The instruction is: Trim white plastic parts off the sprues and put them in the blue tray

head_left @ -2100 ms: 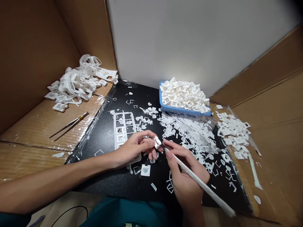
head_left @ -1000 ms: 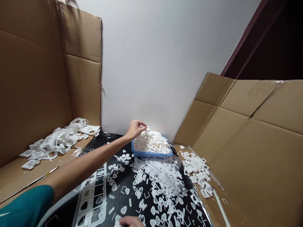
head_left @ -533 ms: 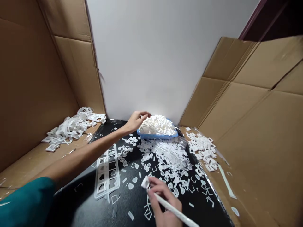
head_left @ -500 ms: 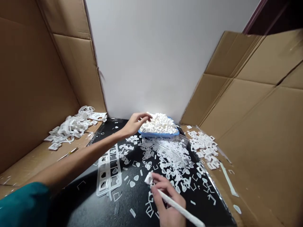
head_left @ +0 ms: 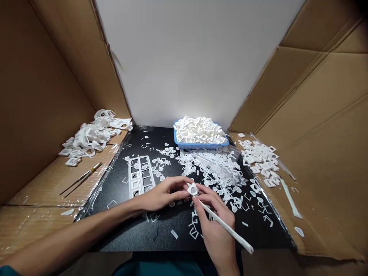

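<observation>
In front of me, both hands meet at a small white square piece (head_left: pixel 193 189) with a round opening. My left hand (head_left: pixel 169 193) comes in from the left, its thumb and fingertips closed on the piece's edge. From the other side, my right hand (head_left: pixel 217 214) has its fingers against the piece as well. It also grips a long white stick-like tool (head_left: pixel 230 229), whose rear end slants down to the right. The tool's tip is hidden by the fingers. Left of my hands lies a white plastic frame (head_left: pixel 140 174) with several openings, partly covered by my left hand.
A blue tray (head_left: pixel 201 146) heaped with white pieces (head_left: pixel 199 130) stands by the back wall. Translucent scraps (head_left: pixel 212 168) spread over the black table (head_left: pixel 129 234). Tweezers (head_left: pixel 82 179) and a white frame pile (head_left: pixel 92 136) lie left, more square pieces (head_left: pixel 260 161) right, between cardboard walls.
My left hand has come back from the tray to the white piece at my right hand. My right hand keeps the tool. The view has tilted downward.
</observation>
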Motion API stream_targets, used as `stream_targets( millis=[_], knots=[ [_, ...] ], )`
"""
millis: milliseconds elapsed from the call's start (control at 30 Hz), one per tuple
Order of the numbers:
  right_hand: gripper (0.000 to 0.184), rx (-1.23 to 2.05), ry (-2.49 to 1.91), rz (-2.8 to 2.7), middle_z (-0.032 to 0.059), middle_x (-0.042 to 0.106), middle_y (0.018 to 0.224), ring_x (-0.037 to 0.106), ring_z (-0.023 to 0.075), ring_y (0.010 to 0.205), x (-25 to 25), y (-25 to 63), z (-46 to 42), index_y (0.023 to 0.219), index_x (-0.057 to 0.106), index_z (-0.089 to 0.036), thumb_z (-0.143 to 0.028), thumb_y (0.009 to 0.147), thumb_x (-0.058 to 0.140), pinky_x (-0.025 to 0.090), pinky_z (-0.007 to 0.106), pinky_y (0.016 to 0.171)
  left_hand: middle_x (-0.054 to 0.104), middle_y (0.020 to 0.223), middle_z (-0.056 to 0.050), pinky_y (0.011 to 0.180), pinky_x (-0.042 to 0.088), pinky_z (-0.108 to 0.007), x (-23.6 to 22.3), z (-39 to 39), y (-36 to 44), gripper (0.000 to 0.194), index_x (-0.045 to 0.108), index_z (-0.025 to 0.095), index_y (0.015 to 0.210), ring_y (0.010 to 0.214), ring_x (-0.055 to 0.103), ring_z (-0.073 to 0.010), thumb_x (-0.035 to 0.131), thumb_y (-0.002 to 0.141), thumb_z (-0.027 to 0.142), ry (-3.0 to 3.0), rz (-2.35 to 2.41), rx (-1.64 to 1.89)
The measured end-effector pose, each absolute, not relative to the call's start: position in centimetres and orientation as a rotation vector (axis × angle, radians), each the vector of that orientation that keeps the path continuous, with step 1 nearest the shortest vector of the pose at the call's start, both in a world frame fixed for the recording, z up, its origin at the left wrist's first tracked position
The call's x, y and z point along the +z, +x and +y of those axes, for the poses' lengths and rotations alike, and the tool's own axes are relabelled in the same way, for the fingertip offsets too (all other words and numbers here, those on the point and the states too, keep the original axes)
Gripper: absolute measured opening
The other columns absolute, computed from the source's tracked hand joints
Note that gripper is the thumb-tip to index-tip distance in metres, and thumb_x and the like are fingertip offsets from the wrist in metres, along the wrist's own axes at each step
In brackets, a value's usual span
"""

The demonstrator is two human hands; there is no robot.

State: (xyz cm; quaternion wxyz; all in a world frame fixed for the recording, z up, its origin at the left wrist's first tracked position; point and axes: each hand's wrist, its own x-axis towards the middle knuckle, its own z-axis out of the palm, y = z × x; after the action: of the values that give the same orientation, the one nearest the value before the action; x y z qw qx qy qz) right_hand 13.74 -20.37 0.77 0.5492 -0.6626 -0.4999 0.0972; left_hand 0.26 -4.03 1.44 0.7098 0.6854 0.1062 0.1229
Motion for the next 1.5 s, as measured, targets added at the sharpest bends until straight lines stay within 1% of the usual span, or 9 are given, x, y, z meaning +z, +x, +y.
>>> stream_targets(
  millis=[200, 433, 533, 733, 900, 1067, 1233, 1367, 1500],
  knots=[
    [0.009, 0.215, -1.582, -1.237, 0.0056, 0.078, 0.129, 0.075, 0.0218, 0.12, 1.0, 14.0, -20.5, 0.099, 0.076, -0.027, -0.025, 0.103, 0.069, 0.059, 0.035, 0.103, 0.074, 0.113, -0.009, 0.09, 0.052, -0.03, 1.0, -4.3, 0.0, 0.03, 0.072, 0.018, 0.131, 0.1, 0.068, -0.0197, 0.07, 0.104, 0.033, 1.56, 0.24, 0.314],
    [0.007, 0.336, -1.561, -1.181, 0.0019, 0.08, 0.123, 0.078, 0.0199, 0.113, 1.2, 15.1, -20.7, 0.099, 0.076, -0.029, -0.027, 0.103, 0.07, 0.062, 0.029, 0.091, 0.076, 0.11, -0.009, 0.088, 0.053, -0.03, 1.2, -4.4, 0.1, 0.033, 0.074, 0.019, 0.135, 0.097, 0.069, -0.0201, 0.057, 0.111, 0.035, 1.669, 0.246, 0.324],
    [0.006, 0.346, -1.567, -1.197, 0.0019, 0.081, 0.121, 0.078, 0.0201, 0.112, 1.4, 15.7, -20.7, 0.1, 0.076, -0.029, -0.027, 0.102, 0.071, 0.062, 0.03, 0.092, 0.077, 0.109, -0.008, 0.086, 0.052, -0.029, 1.3, -4.4, 0.1, 0.035, 0.073, 0.021, 0.139, 0.095, 0.068, -0.0193, 0.057, 0.112, 0.036, 1.739, 0.275, 0.335],
    [0.009, 0.336, -1.544, -1.358, 0.002, 0.079, 0.118, 0.077, 0.0191, 0.108, 2.0, 16.6, -20.5, 0.099, 0.076, -0.028, -0.023, 0.103, 0.07, 0.062, 0.029, 0.092, 0.077, 0.131, -0.01, 0.104, 0.051, -0.035, 1.2, -4.4, 0.0, 0.036, 0.072, 0.02, 0.14, 0.12, 0.07, -0.0251, 0.056, 0.112, 0.036, 1.815, 0.25, 0.401],
    [0.011, 0.18, -1.608, -1.575, 0.0042, 0.075, 0.114, 0.073, 0.02, 0.105, 2.5, 16.8, -20.0, 0.101, 0.075, -0.025, -0.019, 0.105, 0.067, 0.059, 0.033, 0.092, 0.077, 0.131, -0.011, 0.105, 0.05, -0.033, 1.1, -4.4, 0.0, 0.035, 0.072, 0.02, 0.141, 0.12, 0.07, -0.0246, 0.057, 0.112, 0.033, 1.856, 0.226, 0.436],
    [0.012, -0.272, -1.61, -1.93, 0.0102, 0.076, 0.115, 0.072, 0.0256, 0.104, 2.2, 16.9, -19.5, 0.109, 0.073, -0.019, -0.012, 0.104, 0.065, 0.061, 0.037, 0.082, 0.077, 0.131, -0.012, 0.105, 0.051, -0.035, 1.2, -4.3, -0.1, 0.038, 0.071, 0.019, 0.143, 0.119, 0.071, -0.025, 0.057, 0.111, 0.035, 1.836, 0.254, 0.41],
    [0.015, -0.657, -1.467, -2.173, 0.0174, 0.08, 0.119, 0.078, 0.0319, 0.113, 1.9, 17.1, -18.8, 0.11, 0.073, -0.01, -0.002, 0.102, 0.062, 0.066, 0.042, 0.091, 0.08, 0.119, -0.012, 0.088, 0.055, -0.033, 0.9, -4.2, -0.1, 0.05, 0.061, 0.016, 0.154, 0.096, 0.073, -0.0219, 0.059, 0.11, 0.039, 1.776, 0.342, 0.342],
    [0.01, -0.725, -1.352, -2.19, 0.0246, 0.081, 0.114, 0.081, 0.0326, 0.11, 1.7, 16.9, -18.5, 0.106, 0.073, -0.004, 0.0, 0.099, 0.067, 0.067, 0.039, 0.092, 0.081, 0.115, -0.012, 0.082, 0.055, -0.031, 0.7, -4.0, -0.1, 0.045, 0.071, 0.015, 0.142, 0.092, 0.071, -0.0209, 0.064, 0.105, 0.04, 1.726, 0.346, 0.36],
    [0.014, -0.639, -1.363, -2.098, 0.0273, 0.079, 0.119, 0.08, 0.0301, 0.112, 0.5, 16.8, -18.7, 0.111, 0.071, -0.003, 0.002, 0.1, 0.064, 0.067, 0.036, 0.092, 0.081, 0.104, -0.01, 0.069, 0.051, -0.027, 0.6, -3.9, -0.1, 0.041, 0.077, 0.015, 0.134, 0.078, 0.067, -0.0172, 0.07, 0.097, 0.029, 1.715, 0.339, 0.337]
  ],
)
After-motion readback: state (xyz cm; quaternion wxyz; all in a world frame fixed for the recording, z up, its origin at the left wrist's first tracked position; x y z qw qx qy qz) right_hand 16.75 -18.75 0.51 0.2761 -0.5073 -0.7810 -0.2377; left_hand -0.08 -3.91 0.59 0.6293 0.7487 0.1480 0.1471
